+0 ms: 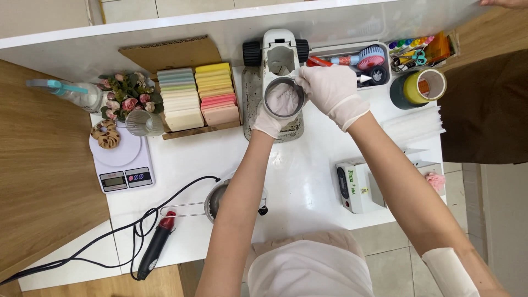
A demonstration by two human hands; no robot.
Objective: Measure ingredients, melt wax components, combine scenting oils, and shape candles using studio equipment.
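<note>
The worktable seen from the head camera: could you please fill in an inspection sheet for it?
Surface: white table, mostly covered.
Job's things: round metal-rimmed dish on a white stand.
Clutter: tray of pastel bars, kitchen scale, metal pot, tape rolls, small white box device, artificial flowers.
Grippers: gloved left hand holds the dish; gloved right hand touches its rim.
Cables: black cord from handheld tool.
Surroundings: wooden floor, another person's hand.

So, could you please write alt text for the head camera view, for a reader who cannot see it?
Two white-gloved hands, left and right, hold a round metal ring mould over a white table. Pastel soap bars, a kitchen scale and a small pot sit nearby.
</note>
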